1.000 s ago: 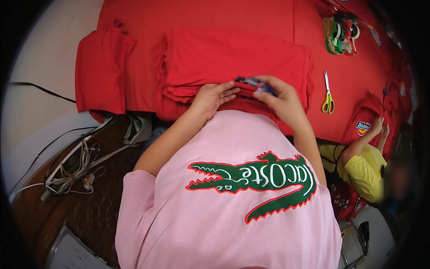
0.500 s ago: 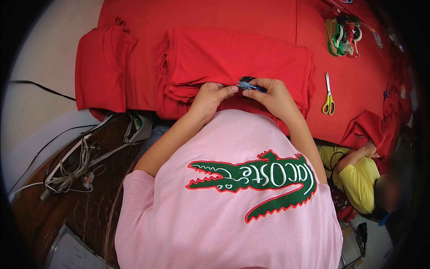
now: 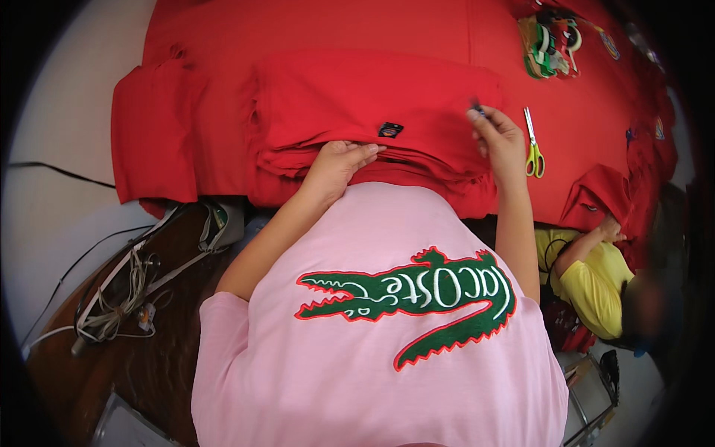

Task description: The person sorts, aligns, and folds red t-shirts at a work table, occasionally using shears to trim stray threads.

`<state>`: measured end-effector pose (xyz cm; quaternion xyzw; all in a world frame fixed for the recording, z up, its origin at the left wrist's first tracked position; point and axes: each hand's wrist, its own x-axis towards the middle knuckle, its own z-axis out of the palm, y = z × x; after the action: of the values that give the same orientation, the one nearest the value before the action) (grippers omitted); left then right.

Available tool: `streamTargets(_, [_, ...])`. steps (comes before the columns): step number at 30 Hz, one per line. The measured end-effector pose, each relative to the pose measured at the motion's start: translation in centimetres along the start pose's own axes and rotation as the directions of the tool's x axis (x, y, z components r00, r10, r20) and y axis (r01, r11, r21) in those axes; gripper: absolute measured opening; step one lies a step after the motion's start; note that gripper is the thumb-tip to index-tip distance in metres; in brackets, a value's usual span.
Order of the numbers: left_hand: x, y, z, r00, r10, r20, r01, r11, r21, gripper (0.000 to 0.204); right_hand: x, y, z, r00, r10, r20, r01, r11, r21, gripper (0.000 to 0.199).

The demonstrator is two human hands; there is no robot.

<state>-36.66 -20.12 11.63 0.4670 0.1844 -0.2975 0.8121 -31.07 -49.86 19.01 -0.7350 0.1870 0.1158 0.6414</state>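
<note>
We see our left hand point(image 3: 337, 165) resting open-fingered on the stack of folded red garments point(image 3: 372, 112) at the table's near edge, just below a small dark sewn label point(image 3: 390, 130). Our right hand point(image 3: 497, 138) pinches a small dark item point(image 3: 476, 109) at the stack's right end, with yellow-handled scissors point(image 3: 532, 146) just beside on the red-covered table point(image 3: 581, 97).

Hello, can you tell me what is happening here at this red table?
A person in a pink shirt works at a stack of folded red garments. The left hand presses flat on the near edge of the stack. The right hand is lifted and pinches a small dark item. A small dark patch lies on the top garment. Scissors lie to the right.
</note>
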Motion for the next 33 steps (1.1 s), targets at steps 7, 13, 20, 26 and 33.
streamTargets(7, [2.5, 0.8, 2.8, 0.984, -0.178, -0.021, 0.177, 0.983, -0.056, 0.026, -1.1, 1.8, -3.5, 1.0, -0.012, -0.028, 0.015, 0.994, 0.112, 0.019])
streamTargets(13, [3.5, -0.3, 2.6, 0.987, -0.156, 0.032, 0.159, 0.98, -0.116, 0.02, -2.5, 3.1, -4.4, 0.999, 0.035, -0.019, -0.034, 0.999, 0.024, 0.019])
streamTargets(20, [1.9, 0.9, 3.6, 0.996, 0.003, 0.088, 0.001, 0.999, -0.052, 0.019, -4.2, -0.1, 0.9, 0.948, 0.027, 0.316, 0.051, 0.97, -0.237, 0.027])
streamTargets(26, [1.3, 1.8, 4.4, 0.978, 0.188, 0.092, -0.196, 0.977, 0.079, 0.021, -2.9, -0.9, 2.8, 0.904, 0.037, 0.427, 0.117, 0.937, -0.328, 0.027])
streamTargets(33, [0.9, 2.3, 4.6, 0.97, 0.23, 0.075, -0.24, 0.952, 0.192, 0.023, -2.1, -2.0, 2.9, 0.886, 0.085, 0.456, 0.125, 0.903, -0.411, 0.027])
